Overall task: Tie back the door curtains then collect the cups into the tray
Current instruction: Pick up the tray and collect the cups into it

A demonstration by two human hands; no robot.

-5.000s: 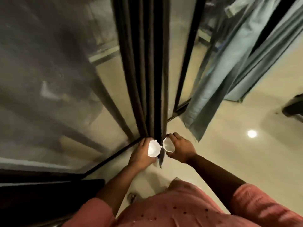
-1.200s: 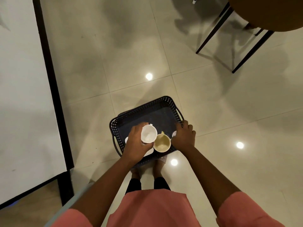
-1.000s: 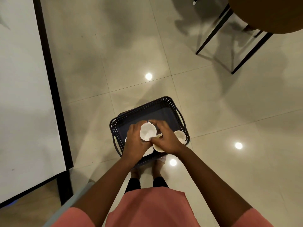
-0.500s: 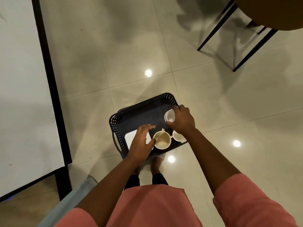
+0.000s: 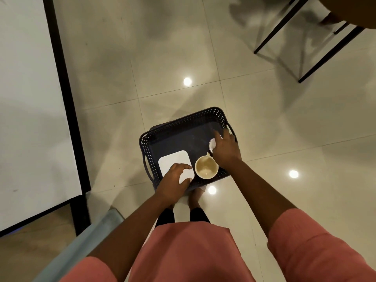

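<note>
Left hand (image 5: 173, 184): I see it spread over the white plate (image 5: 174, 160).
Right hand (image 5: 224, 149): gripping a white cup (image 5: 212, 143), tray's (image 5: 179, 124) three o'clock.

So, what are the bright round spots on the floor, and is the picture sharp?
Head view: the round spots are glare from lights on the glossy floor tiles; the tray and beige cup look sharp; soft shadows lie under the chair legs.

Glossy tiled floor (image 5: 162, 58); perforated plastic tray (image 5: 183, 123); glazed cup (image 5: 206, 169).
</note>
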